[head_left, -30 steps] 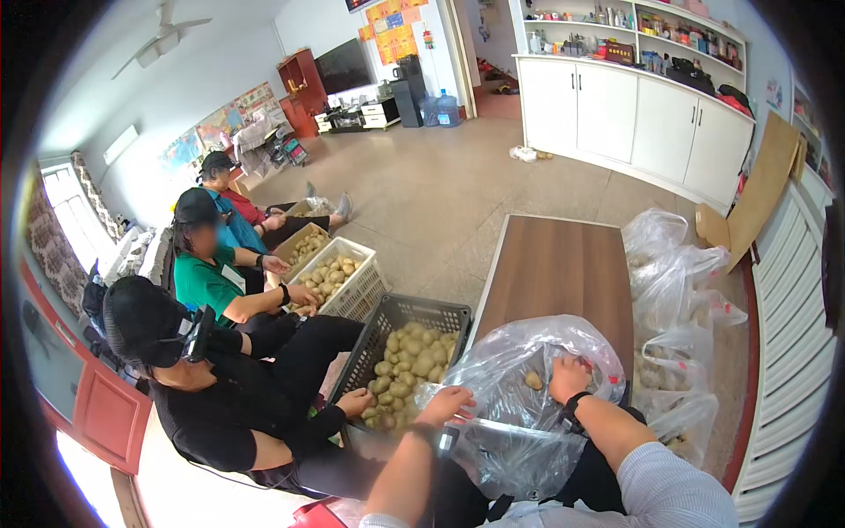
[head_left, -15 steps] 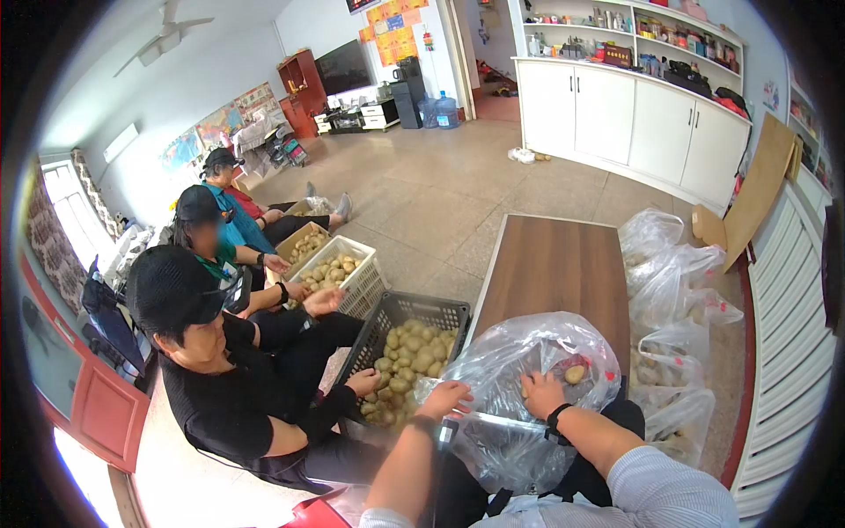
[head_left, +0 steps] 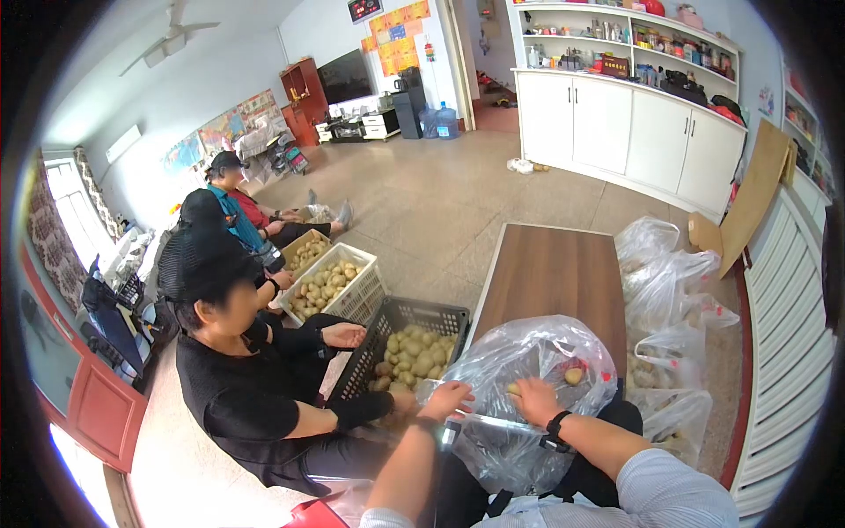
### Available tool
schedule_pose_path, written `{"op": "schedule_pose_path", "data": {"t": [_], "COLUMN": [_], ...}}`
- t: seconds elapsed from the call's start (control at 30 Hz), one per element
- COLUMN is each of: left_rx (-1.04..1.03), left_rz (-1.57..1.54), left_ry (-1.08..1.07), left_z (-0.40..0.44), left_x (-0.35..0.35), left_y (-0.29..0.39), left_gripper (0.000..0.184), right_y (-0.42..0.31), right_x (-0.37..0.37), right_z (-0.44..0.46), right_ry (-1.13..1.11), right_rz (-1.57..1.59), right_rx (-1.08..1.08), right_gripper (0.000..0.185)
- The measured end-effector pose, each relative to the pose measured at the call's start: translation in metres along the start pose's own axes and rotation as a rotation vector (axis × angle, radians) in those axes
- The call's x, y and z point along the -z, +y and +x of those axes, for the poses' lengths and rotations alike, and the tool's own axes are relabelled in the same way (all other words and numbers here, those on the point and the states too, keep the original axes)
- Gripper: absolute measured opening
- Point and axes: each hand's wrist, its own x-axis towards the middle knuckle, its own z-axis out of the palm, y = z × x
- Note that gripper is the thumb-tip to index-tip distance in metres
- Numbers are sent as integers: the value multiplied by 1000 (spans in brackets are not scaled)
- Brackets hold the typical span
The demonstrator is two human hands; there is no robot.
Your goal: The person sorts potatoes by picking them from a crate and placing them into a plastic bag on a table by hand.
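Note:
A large clear plastic bag point(head_left: 502, 444) rests over my lap and against the end of the brown-topped table point(head_left: 550, 273). My left hand point(head_left: 447, 401) grips the bag's near-left rim, fingers curled on the plastic. Inside the bag's wide mouth, my right hand point(head_left: 535, 401) has its fingers closed around a potato point(head_left: 513, 388), of which only a small yellowish part shows. Another potato point(head_left: 574, 376) lies in the bag to the right, beside a red printed patch. To the left of the bag stands a black crate point(head_left: 453, 315) of potatoes.
A person in black point(head_left: 238, 387) sits close on my left, one hand low by the black crate. Beyond are a white crate point(head_left: 371, 286) of potatoes and more seated people. Several filled plastic bags point(head_left: 669, 352) line the floor right of the table.
My right hand has shifted slightly down and left within the bag, and a potato now shows at its fingertips. The neighbour in black has leaned forward, one arm reaching lower.

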Motion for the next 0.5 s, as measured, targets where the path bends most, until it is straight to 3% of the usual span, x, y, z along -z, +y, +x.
{"op": "schedule_pose_path", "data": {"t": [0.07,0.17,0.33,0.43,0.5], "left_rx": [-6,-13,-11,-294,-90], "left_rz": [-15,-104,-387,-3,-377], "left_ry": [-2,-1,-122,-110,-201], "left_z": [-2,-5,9,5,1], "left_x": [-1,-3,4,5,5], "left_y": [2,3,-14,-13,-9], "left_gripper": [43,43,41,37,32], "right_y": [-14,-49,-82,-88,-88], "right_x": [-1,11,18,26,28], "right_z": [12,19,29,31,30], "right_ry": [-172,-142,-221,-218,-218], "right_rz": [379,514,517,528,549], "right_rx": [-172,-164,-121,-87,-88], "right_gripper": [35,38,41,44,46]}}
